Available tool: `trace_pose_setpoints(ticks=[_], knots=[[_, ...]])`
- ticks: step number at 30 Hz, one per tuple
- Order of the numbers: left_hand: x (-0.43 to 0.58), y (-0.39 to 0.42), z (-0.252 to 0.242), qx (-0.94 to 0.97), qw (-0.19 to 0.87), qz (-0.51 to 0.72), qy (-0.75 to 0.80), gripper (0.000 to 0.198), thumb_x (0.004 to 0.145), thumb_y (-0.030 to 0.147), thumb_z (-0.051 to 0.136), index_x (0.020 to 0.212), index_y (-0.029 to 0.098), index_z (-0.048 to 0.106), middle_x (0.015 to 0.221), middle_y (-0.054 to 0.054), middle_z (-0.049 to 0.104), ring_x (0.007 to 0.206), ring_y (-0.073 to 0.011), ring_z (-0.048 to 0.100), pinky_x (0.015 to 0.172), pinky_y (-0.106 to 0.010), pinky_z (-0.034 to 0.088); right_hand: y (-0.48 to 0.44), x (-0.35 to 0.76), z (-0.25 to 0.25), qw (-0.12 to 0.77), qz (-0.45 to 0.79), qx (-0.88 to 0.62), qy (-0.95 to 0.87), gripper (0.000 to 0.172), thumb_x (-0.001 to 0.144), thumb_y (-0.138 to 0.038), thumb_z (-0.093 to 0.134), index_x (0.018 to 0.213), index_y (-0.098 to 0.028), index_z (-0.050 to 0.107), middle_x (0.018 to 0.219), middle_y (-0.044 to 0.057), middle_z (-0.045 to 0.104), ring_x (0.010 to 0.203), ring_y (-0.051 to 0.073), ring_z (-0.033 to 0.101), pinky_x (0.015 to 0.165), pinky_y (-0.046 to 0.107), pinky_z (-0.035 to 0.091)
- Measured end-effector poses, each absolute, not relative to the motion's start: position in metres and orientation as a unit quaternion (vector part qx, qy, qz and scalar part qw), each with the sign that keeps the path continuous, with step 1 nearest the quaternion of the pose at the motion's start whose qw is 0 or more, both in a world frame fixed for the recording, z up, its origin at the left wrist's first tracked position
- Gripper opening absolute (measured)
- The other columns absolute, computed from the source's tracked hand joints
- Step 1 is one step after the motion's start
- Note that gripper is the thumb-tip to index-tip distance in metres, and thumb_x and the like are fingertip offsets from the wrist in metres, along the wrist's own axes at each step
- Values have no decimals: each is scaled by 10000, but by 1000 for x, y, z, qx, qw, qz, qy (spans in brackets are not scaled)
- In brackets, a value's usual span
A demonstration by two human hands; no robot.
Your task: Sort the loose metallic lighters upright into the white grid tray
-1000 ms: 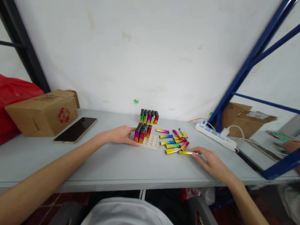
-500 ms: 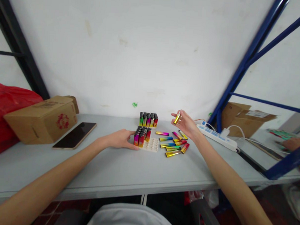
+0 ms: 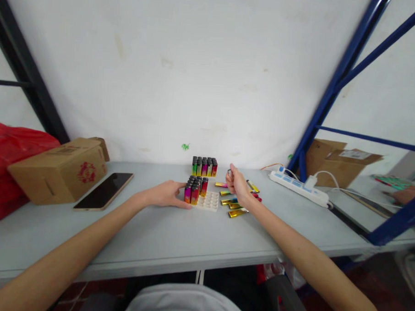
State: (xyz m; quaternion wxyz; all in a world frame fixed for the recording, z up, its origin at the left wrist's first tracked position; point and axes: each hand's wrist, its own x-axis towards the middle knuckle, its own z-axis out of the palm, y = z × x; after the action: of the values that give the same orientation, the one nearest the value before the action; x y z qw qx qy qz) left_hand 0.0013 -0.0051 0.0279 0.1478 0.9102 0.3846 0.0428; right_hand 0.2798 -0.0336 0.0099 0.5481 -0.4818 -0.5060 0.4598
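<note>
My left hand [image 3: 167,194] rests at the left side of a white tray with round holes [image 3: 208,201], thumb along the front and fingers behind, gripping its edge beside the upright lighters. Shiny multicoloured lighters with black tops [image 3: 195,191] fill the tray's left part; the holes on its right show bare. Over the tray's right side, my right hand [image 3: 239,184] is closed on a lighter [image 3: 229,171], of which only a small end shows. Below and beside that hand lie several loose lighters [image 3: 237,213], partly covered by it.
A second block of upright lighters [image 3: 204,167] stands behind the tray near the wall. To the left are a phone [image 3: 104,191], a cardboard box [image 3: 58,172] and a red bag [image 3: 11,165]. A power strip [image 3: 298,188] and blue frame [image 3: 328,106] are at right, with another person's hand [image 3: 407,196] beyond.
My right hand has moved left and down, carrying the gold lighter from above the loose lighters toward the tray, and it has turned. My left hand stays at the tray.
</note>
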Motion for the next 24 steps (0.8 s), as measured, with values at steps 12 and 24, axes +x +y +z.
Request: trace_pose_setpoints(ticks=[12, 24], knots=[[1, -2, 26, 913, 137, 44, 383, 811, 715, 813, 642, 1188, 155, 657, 722, -1, 598, 646, -198, 536, 576, -271, 322, -47, 273, 12, 530, 481, -436, -546, 483, 894, -549, 434, 549, -226, 334, 513, -78, 180, 445, 70, 110, 414, 214, 86], [2, -6, 31, 904, 183, 46, 384, 752, 713, 760, 686, 1187, 177, 674, 796, -11, 646, 706, -200, 560, 602, -255, 347, -42, 273, 3, 507, 447, -447, -585, 517, 930, -657, 443, 689, -205, 511, 553, -77, 253, 445, 78, 188, 421, 212, 162]])
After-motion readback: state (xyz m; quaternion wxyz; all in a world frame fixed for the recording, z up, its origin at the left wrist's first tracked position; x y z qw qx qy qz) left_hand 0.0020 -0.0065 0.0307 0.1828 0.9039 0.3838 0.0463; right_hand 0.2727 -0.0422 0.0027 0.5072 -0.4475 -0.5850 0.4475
